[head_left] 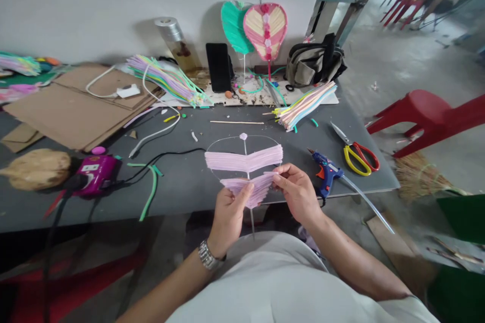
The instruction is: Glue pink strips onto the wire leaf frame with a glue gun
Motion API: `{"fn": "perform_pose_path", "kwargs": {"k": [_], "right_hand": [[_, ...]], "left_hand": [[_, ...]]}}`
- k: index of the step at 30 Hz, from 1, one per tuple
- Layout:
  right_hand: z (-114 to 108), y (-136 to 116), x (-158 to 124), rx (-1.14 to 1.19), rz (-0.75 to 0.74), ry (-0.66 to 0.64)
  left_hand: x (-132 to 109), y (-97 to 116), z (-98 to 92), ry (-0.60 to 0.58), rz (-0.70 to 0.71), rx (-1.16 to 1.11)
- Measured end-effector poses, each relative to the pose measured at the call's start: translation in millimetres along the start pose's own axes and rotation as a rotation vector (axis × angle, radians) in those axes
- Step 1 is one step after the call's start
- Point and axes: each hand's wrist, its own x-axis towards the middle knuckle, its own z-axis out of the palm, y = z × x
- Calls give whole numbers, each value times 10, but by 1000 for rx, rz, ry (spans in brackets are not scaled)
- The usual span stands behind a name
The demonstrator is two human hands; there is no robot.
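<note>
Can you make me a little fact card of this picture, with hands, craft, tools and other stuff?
Left hand: holds the lilac piece by its lower band
Right hand: fingers at that band's right end
Craft: thin outline, two V-shaped bands, gap between
Tools: blue glue gun, scissors, on the table
Leaf shapes: green one, pink-and-cream one
Phone: upright, dark screen

The lilac strips [227, 161] look matt and fuzzy, their thin frame [245, 148] perhaps metal wire, the cardboard [71, 106] smooth.
</note>
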Motion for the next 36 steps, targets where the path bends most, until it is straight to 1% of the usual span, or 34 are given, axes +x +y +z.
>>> {"fn": "perform_pose_path", "kwargs": {"k": [4, 11, 15, 18, 20, 24, 29, 34, 36], "right_hand": [[-13, 41, 5, 25, 30, -6], [-22, 29, 1, 63, 115, -11], [-29, 35, 7, 96, 120, 5], [-46, 56, 6, 112, 126, -16], [-53, 76, -8, 111, 139, -21], [-36, 112, -64, 108, 181, 13], [18, 131, -117, 77, 128, 31], [8, 157, -91, 38, 57, 84], [-17, 167, -75, 38, 41, 102]], "left_hand": [[-2, -39, -17, 1, -15, -6], [-3, -91, -48, -14, -41, 24], [-17, -106, -64, -17, -35, 26], [-31, -113, -75, -31, -26, 17], [-34, -105, -76, -15, -33, -5], [-22, -74, -72, 32, -55, -34], [-20, -100, -78, 56, -20, -30], [-36, -184, -113, -7, -6, 22], [-39, -194, -137, 12, 2, 19]]}}
